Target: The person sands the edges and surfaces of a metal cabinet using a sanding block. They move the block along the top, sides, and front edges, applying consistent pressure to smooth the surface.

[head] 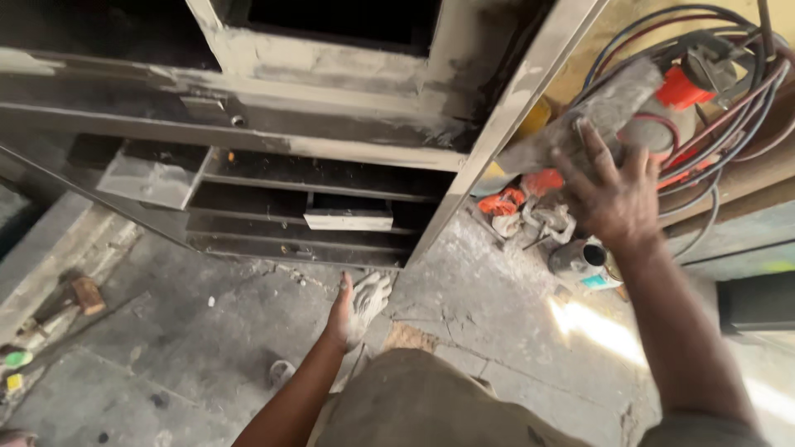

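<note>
In the head view, the person crouches on a cracked concrete floor [207, 331] in front of a grey metal cabinet frame [331, 149] smeared with pale filler or putty. The left hand [358, 308], dusted white, rests low near the frame's bottom edge, just beside the floor; its fingers [377, 290] lie loosely together and hold nothing that I can see. The right hand [617, 194] is raised to the right of the frame, its fingers [592, 149] spread and laid over a dusty grey power tool [613, 108], likely a grinder or sander, which has an orange-red body part and sits against a bundle of coiled cables [712, 99]. The grip looks like a reach or a loose hold rather than a firm clamp; whether the fingers close underneath is hidden. Below the tool lies a heap of odds and ends: orange rags or scraps [501, 201], crumpled pale cloth [546, 217] and a small open can [580, 258]. A hammer [70, 298] lies well apart at the left on the floor. By my judgement, the step in hand is taking up the tool, with the coated frame waiting. The next move calls for a full grip round the tool's body, freeing it from the cables without snagging, and a steady left hand near the frame.
</note>
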